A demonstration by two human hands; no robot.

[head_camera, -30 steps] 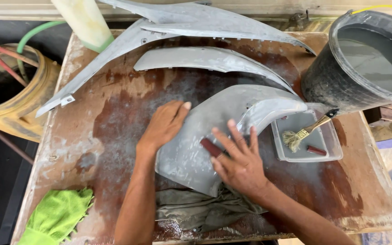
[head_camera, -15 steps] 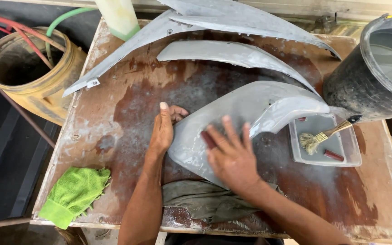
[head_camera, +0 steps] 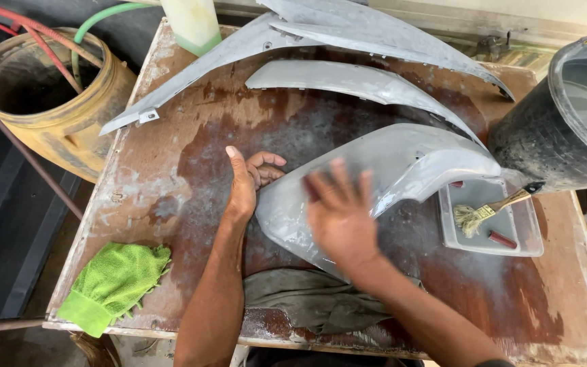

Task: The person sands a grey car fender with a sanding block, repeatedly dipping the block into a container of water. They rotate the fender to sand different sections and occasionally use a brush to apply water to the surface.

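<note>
Your flat right hand (head_camera: 340, 216) is sanding the grey panel (head_camera: 375, 177); your left hand (head_camera: 244, 180) grips its edge—keep it braced.

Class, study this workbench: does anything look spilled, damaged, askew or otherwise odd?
The wooden tabletop is blotched with grey-white residue and dark wet patches, its finish worn. A paintbrush lies tilted in a shallow tray, its handle overhanging the rim. The grey panel under both hands shows no visible crack.
</note>
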